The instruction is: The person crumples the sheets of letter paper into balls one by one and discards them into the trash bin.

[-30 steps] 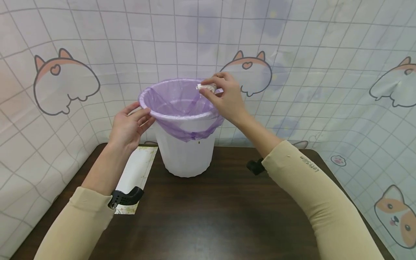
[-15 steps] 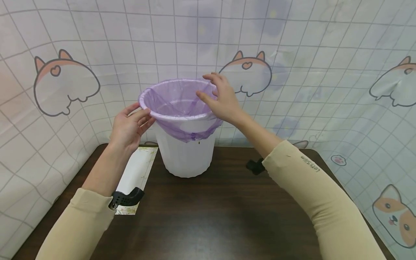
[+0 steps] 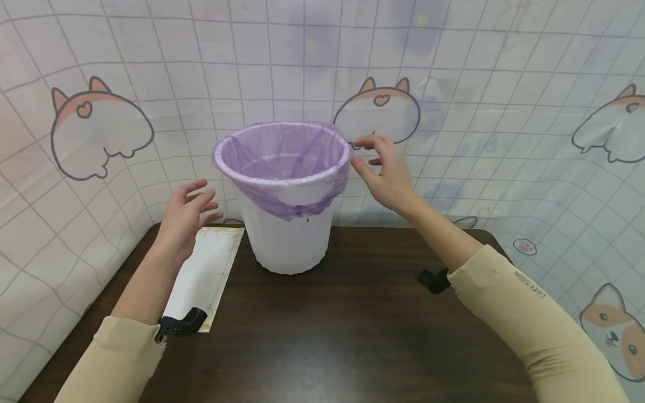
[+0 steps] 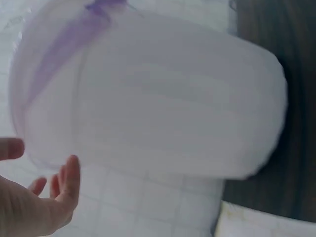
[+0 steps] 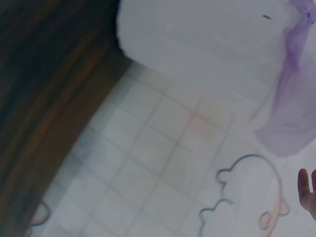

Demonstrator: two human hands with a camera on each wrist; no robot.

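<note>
A white trash can (image 3: 284, 246) stands upright at the back of the table, lined with a purple trash bag (image 3: 297, 198) folded over its rim. Just left of the can, my left hand (image 3: 181, 218) hovers with relaxed, spread fingers and holds nothing. In the left wrist view that hand (image 4: 47, 202) appears beside the can, apart from it. On the opposite side, my right hand (image 3: 388, 173) is in the air near the rim, fingers loosely bent and holding nothing. Only its fingertips show at the edge of the right wrist view. The can's bottom is hidden from the head view.
A white sheet of paper with a floral border (image 3: 206, 274) lies on the dark wooden table (image 3: 322, 330), left of the can and partly under my left arm. A cloth with a grid and cartoon corgis (image 3: 282, 67) hangs behind and on both sides.
The small white crumpled piece my right hand pinched over the can left its fingers. That hand then moved right, away from the opening. My left hand let go of the rim and moved down-left.
</note>
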